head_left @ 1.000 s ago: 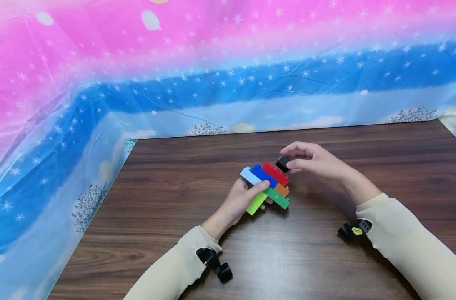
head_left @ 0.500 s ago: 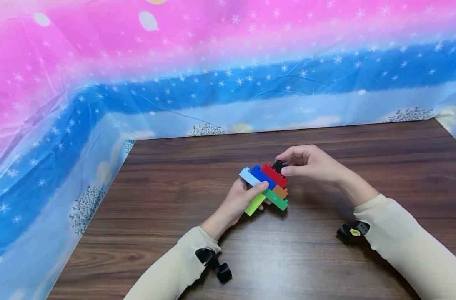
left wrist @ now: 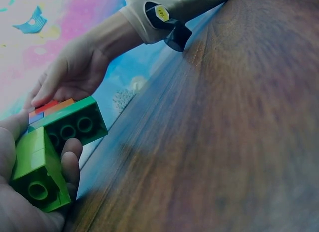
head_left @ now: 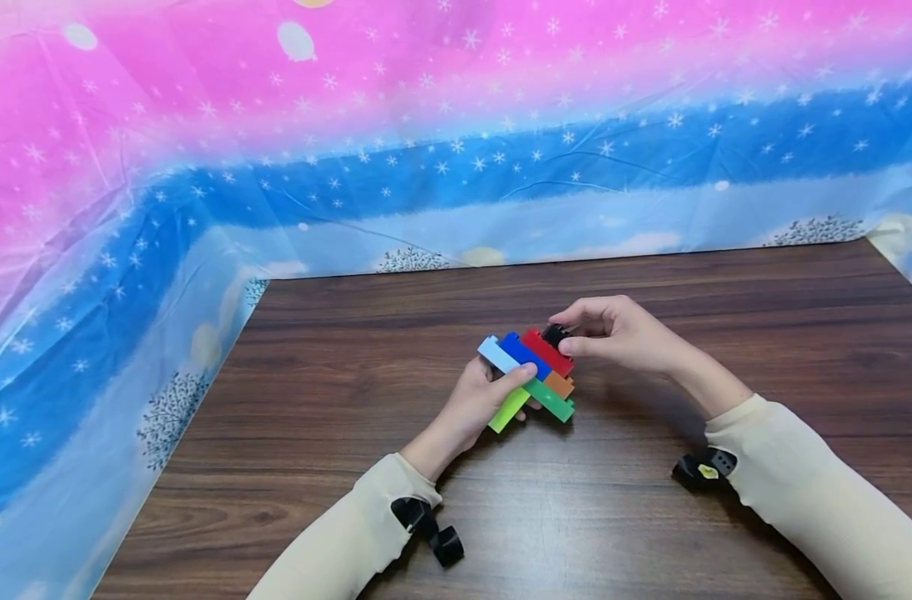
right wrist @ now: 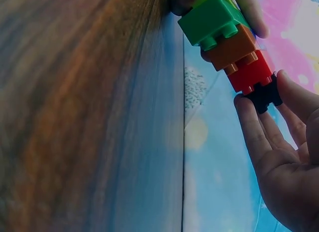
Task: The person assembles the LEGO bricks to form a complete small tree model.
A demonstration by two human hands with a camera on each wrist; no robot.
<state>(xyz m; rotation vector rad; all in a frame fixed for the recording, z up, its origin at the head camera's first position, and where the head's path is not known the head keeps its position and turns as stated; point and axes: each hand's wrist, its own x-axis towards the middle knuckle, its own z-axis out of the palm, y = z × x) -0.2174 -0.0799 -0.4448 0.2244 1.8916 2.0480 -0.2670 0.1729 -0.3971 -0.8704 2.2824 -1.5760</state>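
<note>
My left hand (head_left: 474, 400) grips a joined stack of toy building bricks, its thumb lying across the front. In the stack are a light blue brick (head_left: 498, 352), a dark blue brick (head_left: 525, 353), a red brick (head_left: 548, 353), an orange brick (head_left: 560, 384), a green brick (head_left: 552, 401) and a lime brick (head_left: 509, 411). My right hand (head_left: 621, 333) pinches a small black brick (right wrist: 263, 96) between thumb and fingers. That black brick sits against the studded side of the red one, at the stack's upper right; whether it is pressed fully down I cannot tell.
Both hands are above a dark wood-grain table (head_left: 336, 358). A pink and blue snowflake cloth (head_left: 426, 167) hangs along its back and left edges. Small black cameras are strapped on the left cuff (head_left: 429, 529) and right cuff (head_left: 704, 468).
My right hand has moved left and slightly down, bringing the black brick from just apart to touching the red brick. The left hand and its stack have barely moved.
</note>
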